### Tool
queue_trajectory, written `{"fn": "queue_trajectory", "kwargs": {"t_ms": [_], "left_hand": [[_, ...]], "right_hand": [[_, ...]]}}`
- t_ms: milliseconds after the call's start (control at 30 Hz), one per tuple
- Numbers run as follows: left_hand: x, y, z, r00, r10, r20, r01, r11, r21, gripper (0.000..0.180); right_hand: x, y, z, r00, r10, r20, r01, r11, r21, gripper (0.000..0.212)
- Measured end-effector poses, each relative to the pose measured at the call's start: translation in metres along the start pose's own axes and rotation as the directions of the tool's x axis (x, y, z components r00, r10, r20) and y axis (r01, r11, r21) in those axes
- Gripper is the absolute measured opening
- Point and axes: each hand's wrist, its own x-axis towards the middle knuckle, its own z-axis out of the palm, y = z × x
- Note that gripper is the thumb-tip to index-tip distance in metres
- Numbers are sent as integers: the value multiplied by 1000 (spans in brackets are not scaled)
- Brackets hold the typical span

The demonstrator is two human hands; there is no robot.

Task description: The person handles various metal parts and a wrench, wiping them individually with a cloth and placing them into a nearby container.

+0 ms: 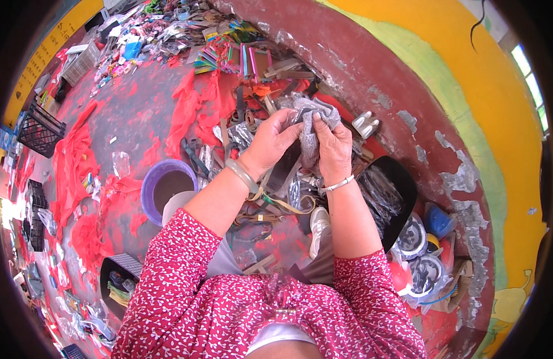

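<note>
Up in front of me, both hands hold a crumpled grey cloth (311,143). My left hand (269,142) is closed, pinching its left edge between thumb and fingers. My right hand (335,148) grips the cloth from the right, its thumb pressed on top. The cloth hangs down between the hands; whether something is wrapped inside is hidden. Just below it, dark straps and clear plastic lie in a heap on the floor. A purple bucket (147,190) holding murky brownish water stands left of my left forearm.
A black tub (402,179) with plastic-wrapped dark things stands right of my right arm, with bagged wheels (424,275) nearer me. Scraps and red cloth (183,113) cover the floor. Black crates (42,128) stand at the left; a peeling wall (420,125) curves along the right.
</note>
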Motion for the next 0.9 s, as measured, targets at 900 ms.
{"fn": "queue_trajectory", "kwargs": {"t_ms": [900], "left_hand": [[-8, 15, 17, 973, -232, 10, 225, 953, 202, 19]], "right_hand": [[1, -35, -37, 948, 178, -265, -95, 950, 298, 36]]}}
